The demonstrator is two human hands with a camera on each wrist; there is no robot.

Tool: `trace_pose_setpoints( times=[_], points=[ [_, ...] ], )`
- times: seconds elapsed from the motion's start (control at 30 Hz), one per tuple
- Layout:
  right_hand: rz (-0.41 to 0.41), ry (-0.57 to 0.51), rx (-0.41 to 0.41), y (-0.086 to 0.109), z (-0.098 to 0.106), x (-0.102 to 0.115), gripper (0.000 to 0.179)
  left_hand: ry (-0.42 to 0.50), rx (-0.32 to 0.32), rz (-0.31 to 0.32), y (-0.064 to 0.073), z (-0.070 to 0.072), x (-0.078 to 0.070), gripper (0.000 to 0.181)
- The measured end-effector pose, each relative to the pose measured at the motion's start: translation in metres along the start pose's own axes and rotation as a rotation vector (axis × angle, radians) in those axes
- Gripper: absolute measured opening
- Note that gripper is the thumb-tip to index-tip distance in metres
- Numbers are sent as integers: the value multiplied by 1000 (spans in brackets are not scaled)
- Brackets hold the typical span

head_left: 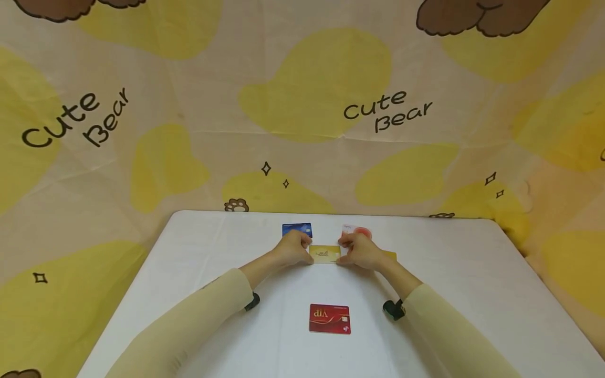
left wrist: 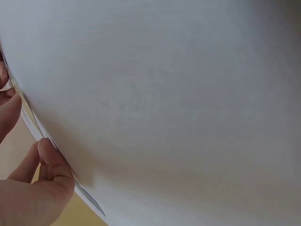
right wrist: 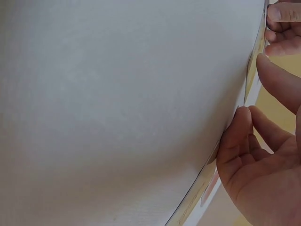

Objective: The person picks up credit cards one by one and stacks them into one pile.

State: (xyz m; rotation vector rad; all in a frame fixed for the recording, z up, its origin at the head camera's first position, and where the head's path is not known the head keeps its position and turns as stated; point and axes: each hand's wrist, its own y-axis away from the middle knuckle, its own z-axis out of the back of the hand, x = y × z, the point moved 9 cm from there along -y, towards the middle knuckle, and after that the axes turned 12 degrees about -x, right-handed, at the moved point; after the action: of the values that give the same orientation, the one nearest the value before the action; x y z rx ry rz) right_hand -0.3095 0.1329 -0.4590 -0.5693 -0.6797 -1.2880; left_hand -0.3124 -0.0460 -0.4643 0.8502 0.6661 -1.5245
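A gold card (head_left: 325, 254) lies flat on or just over the white tabletop, between the two hands. My left hand (head_left: 290, 249) holds its left end with thumb and fingertips at the edge. On the right end, my right hand (head_left: 363, 252) does the same. Just beyond the left hand is a blue card (head_left: 296, 229), partly covered by it. A white card with a pink-red circle (head_left: 356, 230) sits behind the right hand. In the right wrist view, the gold card (right wrist: 253, 75) shows edge-on as a thin strip.
A red VIP card (head_left: 329, 318) lies nearer on the white table (head_left: 189, 252), between the forearms. Another yellow card (head_left: 390, 255) shows partly behind the right wrist. A patterned cloth (head_left: 302, 84) hangs behind the table's far edge. Dark bands circle both wrists.
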Motion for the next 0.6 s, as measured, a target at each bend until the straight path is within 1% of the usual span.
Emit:
trace_pose_setpoints(
  times=[0.2, 0.47, 0.6],
  points=[
    [-12, 61, 18, -1, -2, -3, 50, -14, 11, 11, 0, -2, 4, 48],
    [-32, 76, 22, -1, -3, -2, 46, -47, 12, -7, 0, -3, 2, 50],
    [-38, 73, 16, -2, -4, -2, 44, -46, 14, -6, 1, -2, 2, 51]
  ],
)
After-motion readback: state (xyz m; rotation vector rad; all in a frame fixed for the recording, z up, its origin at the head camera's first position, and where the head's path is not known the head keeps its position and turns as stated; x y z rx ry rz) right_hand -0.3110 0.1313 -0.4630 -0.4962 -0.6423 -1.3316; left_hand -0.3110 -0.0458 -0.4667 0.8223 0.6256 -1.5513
